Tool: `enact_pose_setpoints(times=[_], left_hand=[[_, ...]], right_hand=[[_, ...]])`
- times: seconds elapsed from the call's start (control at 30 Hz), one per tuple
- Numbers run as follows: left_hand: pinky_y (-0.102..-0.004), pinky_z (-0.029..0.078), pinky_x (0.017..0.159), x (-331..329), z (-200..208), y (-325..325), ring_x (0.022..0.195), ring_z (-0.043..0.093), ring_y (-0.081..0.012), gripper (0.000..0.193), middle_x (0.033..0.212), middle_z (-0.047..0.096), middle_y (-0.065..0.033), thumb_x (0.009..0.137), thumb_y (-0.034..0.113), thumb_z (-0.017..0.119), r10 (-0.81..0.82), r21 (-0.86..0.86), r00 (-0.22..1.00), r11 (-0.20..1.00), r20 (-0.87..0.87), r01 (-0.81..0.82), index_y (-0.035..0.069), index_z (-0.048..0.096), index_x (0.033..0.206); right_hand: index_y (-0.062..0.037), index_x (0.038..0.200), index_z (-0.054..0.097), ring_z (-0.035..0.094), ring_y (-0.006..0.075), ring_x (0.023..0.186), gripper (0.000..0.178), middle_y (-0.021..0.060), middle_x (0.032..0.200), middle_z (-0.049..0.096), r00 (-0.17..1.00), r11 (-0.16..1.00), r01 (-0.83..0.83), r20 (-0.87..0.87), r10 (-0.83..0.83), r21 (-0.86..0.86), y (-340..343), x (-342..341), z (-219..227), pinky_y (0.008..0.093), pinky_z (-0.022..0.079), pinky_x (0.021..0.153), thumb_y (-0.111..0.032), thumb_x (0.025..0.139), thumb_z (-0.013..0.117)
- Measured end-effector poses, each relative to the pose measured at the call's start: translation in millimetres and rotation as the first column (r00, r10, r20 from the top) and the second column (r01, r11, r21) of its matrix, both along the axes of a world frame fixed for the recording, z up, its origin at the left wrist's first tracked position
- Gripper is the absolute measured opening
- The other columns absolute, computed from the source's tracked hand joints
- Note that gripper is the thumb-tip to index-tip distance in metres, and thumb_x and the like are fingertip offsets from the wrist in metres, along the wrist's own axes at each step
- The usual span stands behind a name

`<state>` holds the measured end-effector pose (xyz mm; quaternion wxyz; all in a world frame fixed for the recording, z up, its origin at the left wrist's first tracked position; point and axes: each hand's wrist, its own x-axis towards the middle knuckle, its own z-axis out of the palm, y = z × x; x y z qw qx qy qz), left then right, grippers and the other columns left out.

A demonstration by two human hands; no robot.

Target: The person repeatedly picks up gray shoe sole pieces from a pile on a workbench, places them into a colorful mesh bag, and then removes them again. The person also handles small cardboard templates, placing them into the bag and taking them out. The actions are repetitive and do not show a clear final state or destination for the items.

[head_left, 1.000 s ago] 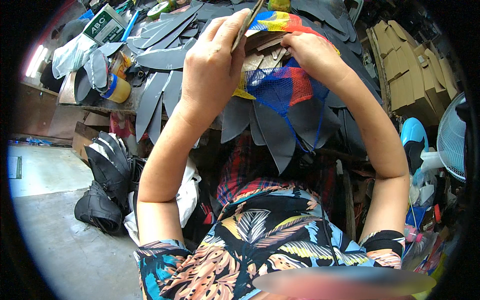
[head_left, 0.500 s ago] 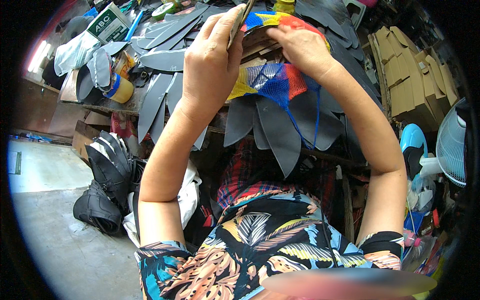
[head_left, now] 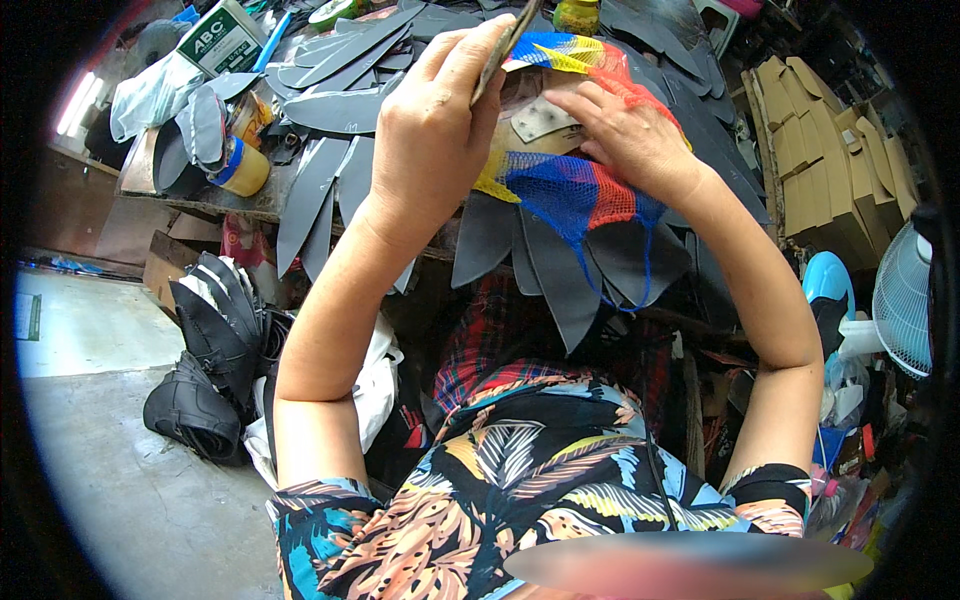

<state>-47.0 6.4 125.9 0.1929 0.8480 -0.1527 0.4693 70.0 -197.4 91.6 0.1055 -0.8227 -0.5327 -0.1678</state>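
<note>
My left hand (head_left: 435, 125) is closed round a thin, stiff, brownish piece (head_left: 508, 50), seen nearly edge-on above the table. Close to it lies a net bag (head_left: 555, 190) of yellow, blue and red mesh, its mouth spread wide and a blue drawstring loop hanging over the table's front edge. My right hand (head_left: 630, 135) reaches over the bag's mouth from the right, fingers apart and slightly bent. Its fingertips meet a pale flat piece (head_left: 543, 118) with dark dots inside the bag. Dark grey leaf-shaped sheets (head_left: 560, 270) lie beneath the bag, points overhanging the edge.
More grey sheets (head_left: 335, 110) cover the table. At its left stand a yellow jar with a blue band (head_left: 243, 172) and a green-and-white can (head_left: 222, 40). Rolled black material (head_left: 195, 410) rests on the floor at left. Cardboard pieces (head_left: 820, 150) and a fan (head_left: 903, 290) stand at right.
My left hand has shifted slightly right with the thin piece. My right hand has moved right and down, its fingers spreading. The pale dotted piece now shows in the bag's mouth.
</note>
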Motion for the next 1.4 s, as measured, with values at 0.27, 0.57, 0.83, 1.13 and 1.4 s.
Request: enact_pose_setpoints(times=[0.27,0.57,0.83,1.13,1.4], left_hand=[[-0.0386,0.057,0.086,-3,-11,-4,0.102,0.067,-0.0332,0.048,0.118,0.065,-0.0147,0.084,-0.001,0.066,-0.051,0.008,0.997,0.999,-0.061,0.052,0.006,0.059,0.131],[-0.0394,0.056,0.089,2,-23,-10,0.106,0.066,-0.0332,0.051,0.118,0.065,-0.0135,0.080,0.000,0.067,-0.041,0.050,0.988,0.998,-0.152,0.049,0.008,0.058,0.130],[-0.0412,0.054,0.092,9,-35,-18,0.111,0.062,-0.0358,0.050,0.121,0.062,-0.0146,0.082,0.006,0.069,-0.103,0.089,0.967,0.988,-0.234,0.127,0.008,0.057,0.130],[-0.0422,0.053,0.094,11,-35,-17,0.112,0.062,-0.0367,0.050,0.124,0.061,-0.0171,0.084,0.011,0.071,-0.169,0.093,0.942,0.975,-0.288,0.204,0.006,0.056,0.132],[-0.0419,0.054,0.092,6,-22,-2,0.106,0.065,-0.0396,0.038,0.117,0.064,-0.0212,0.088,0.001,0.062,-0.093,-0.034,0.987,0.995,-0.130,0.090,0.001,0.059,0.127]], right_hand=[[-0.0217,0.143,0.042,0.070,0.0388,0.085,0.061,0.0238,0.097,0.069,0.920,0.951,0.201,-0.288,-0.265,-0.234,-19,1,-1,0.0515,0.057,0.078,-0.007,0.086,0.059],[-0.0060,0.136,0.052,0.070,0.0373,0.093,0.058,0.0218,0.098,0.070,0.940,0.963,0.233,-0.221,-0.259,-0.138,-29,10,4,0.0428,0.056,0.085,-0.018,0.083,0.074],[0.0037,0.126,0.060,0.068,0.0225,0.100,0.057,0.0131,0.110,0.070,0.621,0.962,0.034,-0.760,0.192,0.270,-39,7,24,0.0339,0.052,0.092,-0.016,0.077,0.081],[0.0022,0.134,0.052,0.064,0.0157,0.113,0.049,0.0105,0.123,0.064,0.168,0.749,0.267,-0.795,0.583,0.606,-42,26,7,0.0325,0.054,0.100,-0.023,0.096,0.068],[-0.0027,0.146,0.047,0.058,0.0145,0.114,0.070,0.0095,0.130,0.060,0.404,0.859,0.111,-0.813,0.420,0.499,-31,8,19,0.0302,0.045,0.103,-0.037,0.092,0.073]])
